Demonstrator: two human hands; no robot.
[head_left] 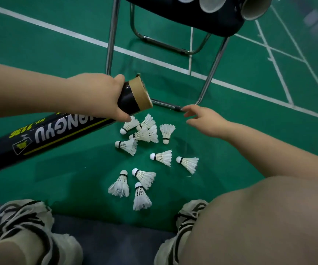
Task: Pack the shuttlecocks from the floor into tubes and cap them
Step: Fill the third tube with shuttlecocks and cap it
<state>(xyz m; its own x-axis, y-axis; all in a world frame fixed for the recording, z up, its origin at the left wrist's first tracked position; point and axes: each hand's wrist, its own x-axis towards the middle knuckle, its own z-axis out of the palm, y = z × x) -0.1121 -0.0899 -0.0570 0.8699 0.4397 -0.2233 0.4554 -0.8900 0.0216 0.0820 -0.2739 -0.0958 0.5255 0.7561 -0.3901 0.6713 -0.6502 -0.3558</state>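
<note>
My tube (62, 131) is black with yellow and white print, tan-mouthed; the shuttlecocks (162, 157) white, black-banded; the floor (58, 54) green, white-lined.

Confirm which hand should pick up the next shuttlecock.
Right. The right hand is empty, fingers relaxed, hovering close to the shuttlecocks. The left hand grips the tube near its open end, so it is occupied.
</note>
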